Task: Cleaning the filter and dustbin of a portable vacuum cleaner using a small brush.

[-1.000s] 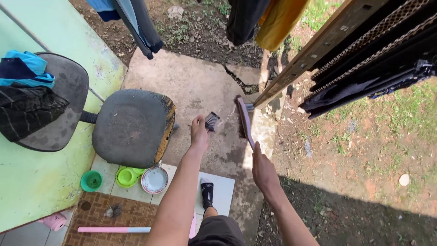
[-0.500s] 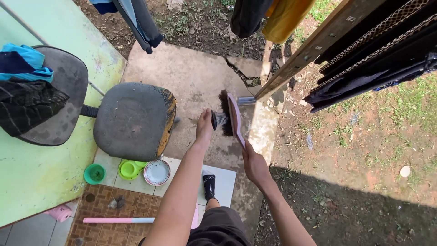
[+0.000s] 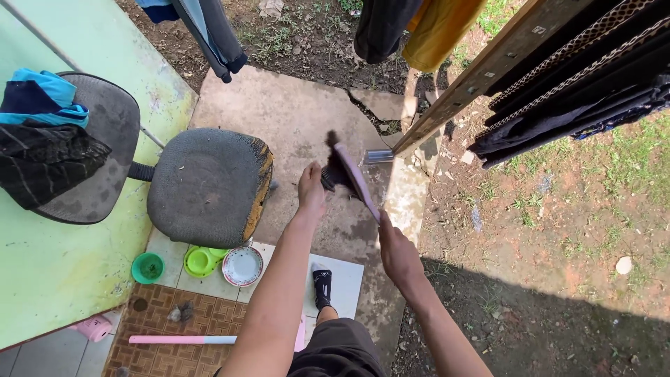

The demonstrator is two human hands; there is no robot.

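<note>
A grey chair (image 3: 209,185) stands at the left edge of the concrete slab (image 3: 293,119), beside the green wall (image 3: 63,272). Clothes (image 3: 42,132) lie on its backrest. On the white tiles (image 3: 342,279) under it stand a green cup (image 3: 147,267), a green bowl (image 3: 200,260) and a plate (image 3: 242,265).

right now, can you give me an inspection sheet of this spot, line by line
surface: stained concrete slab, cracked at the far edge; white tiles and brown patterned paving nearer.
job's things: pink-backed brush with dark bristles; small dark comb-like brush pressed against those bristles.
clutter: two green bowls, a patterned plate, a pink stick.
grip: left hand holds the small brush; right hand holds the pink brush's handle.
cables: nothing seen.
surroundings: worn grey office chair with clothes on its backrest, hanging laundry, soil and sparse grass.
</note>
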